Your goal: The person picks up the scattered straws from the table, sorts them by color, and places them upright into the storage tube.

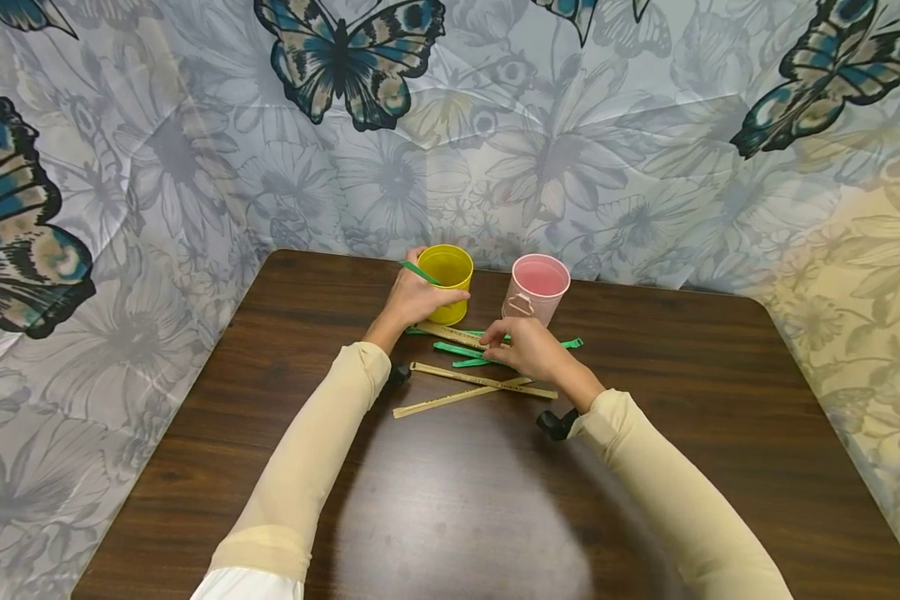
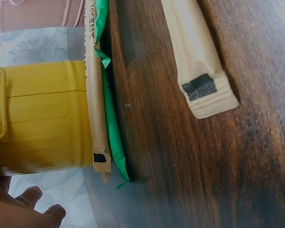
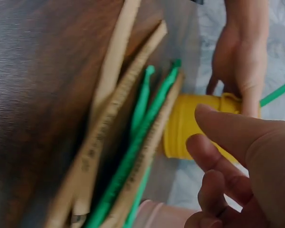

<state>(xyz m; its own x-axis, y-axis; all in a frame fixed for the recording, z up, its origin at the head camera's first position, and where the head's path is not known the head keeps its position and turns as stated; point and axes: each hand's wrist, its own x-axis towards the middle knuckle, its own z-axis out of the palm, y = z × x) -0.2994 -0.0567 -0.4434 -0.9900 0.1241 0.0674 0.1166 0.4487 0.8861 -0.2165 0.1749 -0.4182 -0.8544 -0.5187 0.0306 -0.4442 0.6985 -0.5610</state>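
My left hand (image 1: 417, 297) grips the side of a yellow bucket (image 1: 450, 314), thumb across its near side. A green wrapped stick (image 1: 417, 271) slants at the bucket's rim beside that hand; whether the hand also holds it is unclear. My right hand (image 1: 528, 346) hovers over a loose pile, fingers bent and thumb apart, with nothing visible between them in the right wrist view. Below it lie green wrapped sticks (image 1: 457, 350) and a beige printed wrapped stick (image 1: 450, 335). Two more beige sticks (image 1: 450, 373) cross nearer me.
A pink bucket (image 1: 528, 310) with a small handle stands right of the yellow one, behind my right hand. Both buckets are near the far edge of the dark wooden table (image 1: 667, 358). A butterfly-print cloth (image 1: 390, 183) hangs close behind that edge.
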